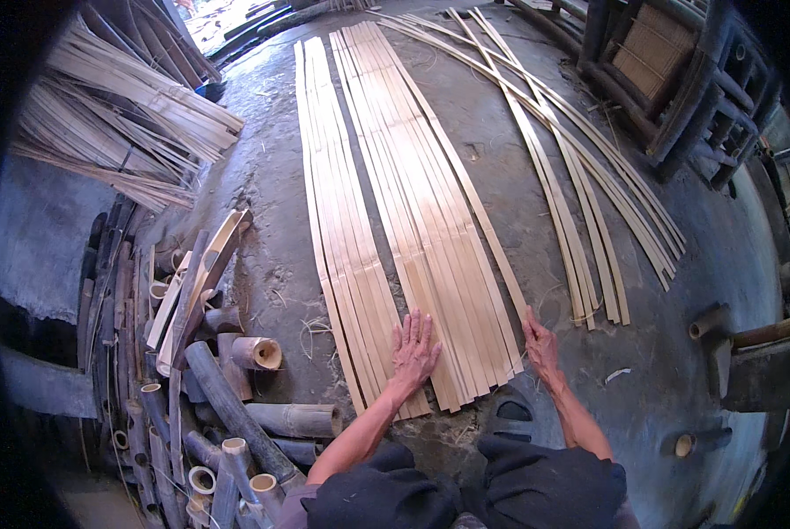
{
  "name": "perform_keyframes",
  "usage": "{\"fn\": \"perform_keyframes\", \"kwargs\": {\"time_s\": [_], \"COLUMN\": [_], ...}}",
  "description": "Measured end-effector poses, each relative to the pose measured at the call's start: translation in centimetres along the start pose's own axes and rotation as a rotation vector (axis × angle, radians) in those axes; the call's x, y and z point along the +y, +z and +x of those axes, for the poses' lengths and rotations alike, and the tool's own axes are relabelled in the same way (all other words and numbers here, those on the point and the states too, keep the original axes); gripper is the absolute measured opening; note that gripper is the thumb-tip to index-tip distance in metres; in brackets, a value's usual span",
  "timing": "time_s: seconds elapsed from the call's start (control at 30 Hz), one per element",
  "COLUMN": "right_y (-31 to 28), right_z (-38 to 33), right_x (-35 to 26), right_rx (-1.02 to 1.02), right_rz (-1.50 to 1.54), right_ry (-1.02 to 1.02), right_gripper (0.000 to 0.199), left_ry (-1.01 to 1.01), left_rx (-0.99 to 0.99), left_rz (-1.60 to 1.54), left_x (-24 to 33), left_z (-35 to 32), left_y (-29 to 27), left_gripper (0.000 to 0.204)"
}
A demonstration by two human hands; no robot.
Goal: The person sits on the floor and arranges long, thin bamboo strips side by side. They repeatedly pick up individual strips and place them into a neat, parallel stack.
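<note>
Long pale bamboo strips (395, 203) lie side by side on the grey concrete floor, running away from me. My left hand (413, 348) rests flat on the near ends of the strips, fingers spread. My right hand (541, 346) lies flat at the right edge of the same group, touching the outermost strip near its end. Neither hand grips anything. A black sandal (511, 411) shows between my forearms, just below the strip ends.
A looser bunch of curved bamboo strips (589, 203) lies to the right. Cut bamboo tubes and split pieces (201, 370) pile up at the left, with a heap of thin slats (113, 115) beyond. Dark wooden frames (677, 79) stand at the upper right.
</note>
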State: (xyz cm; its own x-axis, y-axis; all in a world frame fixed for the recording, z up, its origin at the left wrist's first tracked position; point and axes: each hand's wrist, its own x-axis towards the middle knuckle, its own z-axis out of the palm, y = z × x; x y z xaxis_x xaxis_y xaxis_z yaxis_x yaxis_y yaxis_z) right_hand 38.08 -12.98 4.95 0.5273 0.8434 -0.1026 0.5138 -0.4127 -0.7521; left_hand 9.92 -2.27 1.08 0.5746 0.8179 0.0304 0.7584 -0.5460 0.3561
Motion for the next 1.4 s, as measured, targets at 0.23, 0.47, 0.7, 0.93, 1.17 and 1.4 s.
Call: {"fn": "perform_keyframes", "kwargs": {"time_s": [0.23, 0.47, 0.7, 0.93, 1.17, 1.4], "right_y": [0.2, 2.7, 3.6, 3.4, 3.1, 8.5], "right_z": [1.3, 2.5, 2.1, 1.6, 0.7, -3.9], "right_x": [-1.1, -0.4, -0.4, -0.4, -1.9, -3.8], "right_rx": [-0.128, -0.026, 0.105, 0.063, 0.154, -0.027], "right_rz": [-0.059, -0.252, -0.556, -0.484, -0.586, -0.346], "right_ry": [0.117, -0.089, -0.11, -0.024, -0.162, -0.535], "right_gripper": [0.049, 0.045, 0.044, 0.044, 0.043, 0.038], "left_ry": [-0.014, -0.014, 0.005, 0.008, -0.031, -0.064], "left_rx": [-0.013, -0.021, 0.037, 0.042, 0.072, 0.123], "left_rz": [-0.014, 0.024, 0.01, -0.056, -0.261, -0.247], "left_x": [-0.3, -0.2, 0.0, -0.2, 0.3, 0.6], "left_z": [-0.1, 0.2, 0.3, 0.4, 0.5, 0.7], "left_y": [-0.3, -0.2, -0.1, -0.5, -1.5, -0.9], "left_gripper": [0.071, 0.072, 0.071, 0.065, 0.061, 0.059]}}
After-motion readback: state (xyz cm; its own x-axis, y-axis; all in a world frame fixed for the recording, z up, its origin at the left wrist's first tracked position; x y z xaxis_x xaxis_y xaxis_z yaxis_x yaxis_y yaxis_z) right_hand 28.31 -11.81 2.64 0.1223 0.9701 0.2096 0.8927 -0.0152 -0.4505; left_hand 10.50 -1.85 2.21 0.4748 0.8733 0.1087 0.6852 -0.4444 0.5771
